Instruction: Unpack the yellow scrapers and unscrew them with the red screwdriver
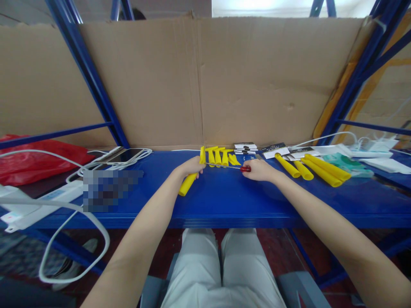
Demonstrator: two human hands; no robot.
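My left hand (192,167) is closed around a yellow piece with a tube-like handle (188,185) that sticks out below the fingers. Its narrow yellow upper end (202,155) shows above them. In my right hand (260,170) is a screwdriver with a red handle (245,169). Its thin metal shaft runs left to the yellow piece; the exact spot where the tip meets it is too small to make out. Just behind the shaft, several small yellow pieces (218,157) stand in a row on the blue bench.
Several yellow tubes (321,170) and black-and-white cards (275,150) lie to the right, beside a green plastic packet (348,164). On the left are a red bag (45,158), white cables and a power strip (45,205). Cardboard (199,85) walls off the back of the blue bench (231,201).
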